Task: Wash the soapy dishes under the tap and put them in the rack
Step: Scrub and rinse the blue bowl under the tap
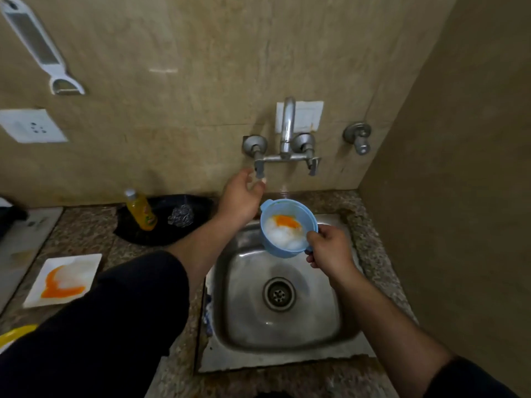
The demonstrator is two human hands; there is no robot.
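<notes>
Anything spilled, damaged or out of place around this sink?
Mostly as expected: the blue cup and white square plate carry foam and orange residue. One oddity: the sink has a ragged, uneven front rim against the counter. Nothing looks spilled.

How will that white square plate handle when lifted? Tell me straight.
Likely slippery: foam and an orange smear coat the white square plate. Probably stiff, judging by its flat, crisp edges. It lies flat on the counter, so it shouldn't roll.
</notes>
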